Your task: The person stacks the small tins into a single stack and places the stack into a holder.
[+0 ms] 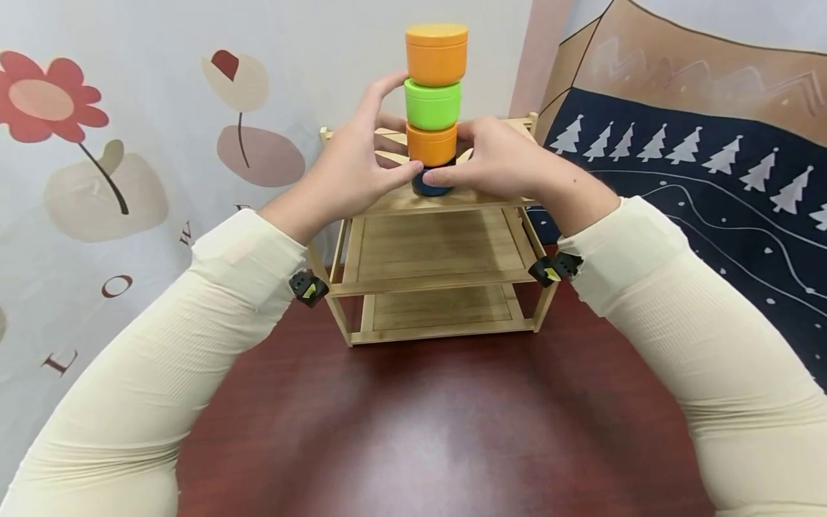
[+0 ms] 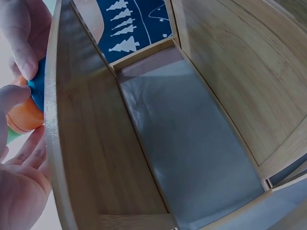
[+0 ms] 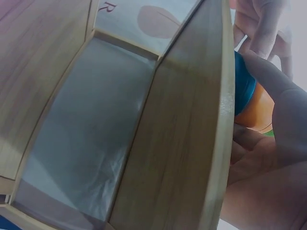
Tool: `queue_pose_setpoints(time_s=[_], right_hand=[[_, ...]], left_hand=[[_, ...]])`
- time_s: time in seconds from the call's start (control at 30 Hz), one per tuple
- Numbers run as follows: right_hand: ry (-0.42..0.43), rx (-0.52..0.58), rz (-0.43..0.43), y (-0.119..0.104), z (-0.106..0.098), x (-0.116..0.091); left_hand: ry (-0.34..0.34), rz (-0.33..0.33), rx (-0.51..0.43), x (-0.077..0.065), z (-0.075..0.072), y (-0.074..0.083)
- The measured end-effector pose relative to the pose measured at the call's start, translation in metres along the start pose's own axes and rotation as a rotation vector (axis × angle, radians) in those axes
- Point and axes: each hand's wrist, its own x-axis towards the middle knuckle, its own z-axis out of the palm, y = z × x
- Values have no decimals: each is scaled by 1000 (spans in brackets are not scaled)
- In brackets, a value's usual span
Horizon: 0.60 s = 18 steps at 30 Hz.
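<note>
A column of round containers stands on the top shelf of a wooden rack: an orange container (image 1: 436,56) on top, a green container (image 1: 433,105) under it, another orange container (image 1: 431,146), and a dark blue container (image 1: 431,188) at the bottom. My left hand (image 1: 365,154) holds the lower column from the left, thumb at the blue container and one finger reaching up beside the green. From the right, my right hand (image 1: 500,159) grips the base, its thumb across the blue container. Behind the column, some fingertips are hidden. Both wrist views show the blue container (image 2: 38,88) at the shelf edge.
The wooden rack (image 1: 439,280) has lower shelves below my hands and stands on a dark red glossy surface (image 1: 426,424). A wall cloth with flowers (image 1: 41,100) is on the left; a navy cloth with white trees (image 1: 685,172) hangs at the right.
</note>
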Motion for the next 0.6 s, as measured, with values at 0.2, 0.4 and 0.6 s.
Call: queue_pose_setpoints(time_s=[0.2,0.4,0.6], right_hand=[[-1,3,-16,0,2,-1],[-18,-5,-11,0,3,-4],[34,20,-15,3,2,-20]], left_hand=[[3,3,7,-2,-1,0],[27,-3,2,-4,-4,-6],[83,12,109,-14,-9,-10]])
